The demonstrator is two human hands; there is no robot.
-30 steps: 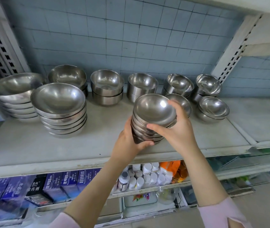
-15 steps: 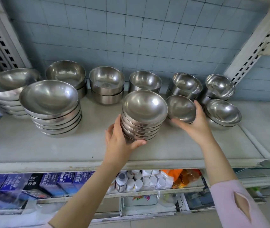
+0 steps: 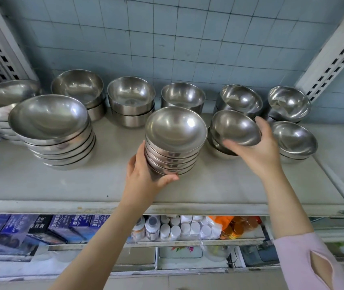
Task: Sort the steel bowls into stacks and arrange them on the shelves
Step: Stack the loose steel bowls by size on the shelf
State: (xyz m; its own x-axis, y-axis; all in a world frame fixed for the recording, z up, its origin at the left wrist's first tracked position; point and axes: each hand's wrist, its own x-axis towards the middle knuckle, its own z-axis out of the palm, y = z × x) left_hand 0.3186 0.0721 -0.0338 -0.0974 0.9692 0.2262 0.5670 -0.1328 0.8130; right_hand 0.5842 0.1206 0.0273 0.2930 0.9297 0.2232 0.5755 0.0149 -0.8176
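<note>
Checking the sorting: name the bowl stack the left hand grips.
The front-centre stack: the left hand wraps its base; the right hand holds a lone bowl.

I see shiny silver bowls (image 3: pixel 175 128) on a pale grey shelf (image 3: pixel 62 185), against a wall (image 3: pixel 188 38) of light blue tiles in a grid. The uprights (image 3: pixel 322 55) are white with rows of dark slots. Below sit blue boxes (image 3: pixel 79 225) and white bottles (image 3: pixel 185 229); the sleeve (image 3: pixel 296 258) is pink.

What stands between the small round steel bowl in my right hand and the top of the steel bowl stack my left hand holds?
Nothing visible. The small round steel bowl in the right hand is beside the steel bowl stack that the left hand grips; the stack's top bowl is empty.
</note>
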